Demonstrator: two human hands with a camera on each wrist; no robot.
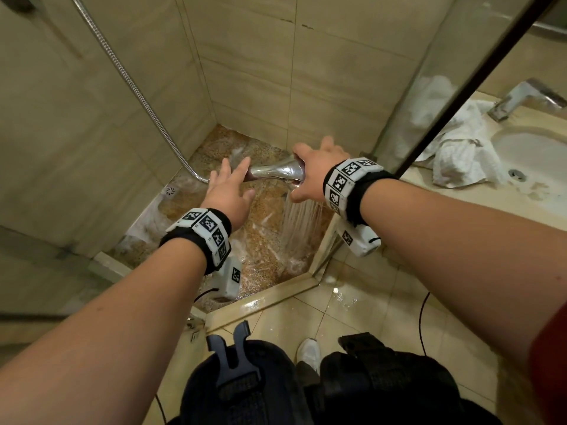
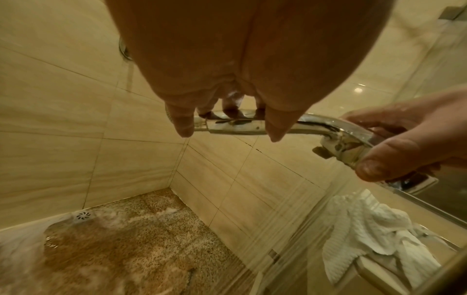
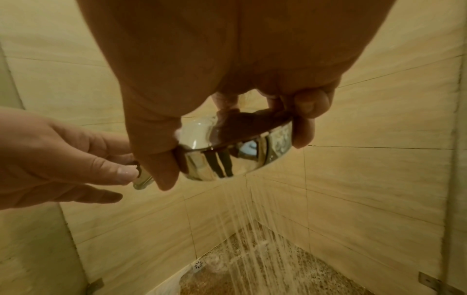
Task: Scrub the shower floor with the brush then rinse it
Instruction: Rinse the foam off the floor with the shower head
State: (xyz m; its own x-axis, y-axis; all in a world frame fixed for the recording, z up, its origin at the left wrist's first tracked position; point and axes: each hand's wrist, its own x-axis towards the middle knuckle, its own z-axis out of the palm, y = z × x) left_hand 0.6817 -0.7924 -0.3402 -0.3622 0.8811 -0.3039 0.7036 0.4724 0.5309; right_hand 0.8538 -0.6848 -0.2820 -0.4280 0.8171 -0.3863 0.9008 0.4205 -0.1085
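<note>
My right hand [image 1: 313, 170] grips the chrome shower head [image 1: 276, 171] from above, fingers curled round its rim [image 3: 227, 159]. Water [image 1: 302, 222] sprays down from it onto the wet, brown speckled shower floor [image 1: 264, 240]. My left hand [image 1: 228, 191] reaches over the head's handle [image 2: 235, 123] with straight fingers [image 2: 184, 123], the tips at the handle's end and not curled round it. White foam streaks the floor [image 2: 126, 249] near the round drain [image 1: 170, 190] in the left corner. No brush is in view.
The metal hose [image 1: 135, 90] runs up the left tiled wall. A glass panel [image 1: 429, 87] bounds the stall on the right. Beyond it lie a white towel [image 1: 460, 151], a sink [image 1: 534, 154] and a faucet [image 1: 527, 98]. A raised curb [image 1: 276, 296] edges the stall.
</note>
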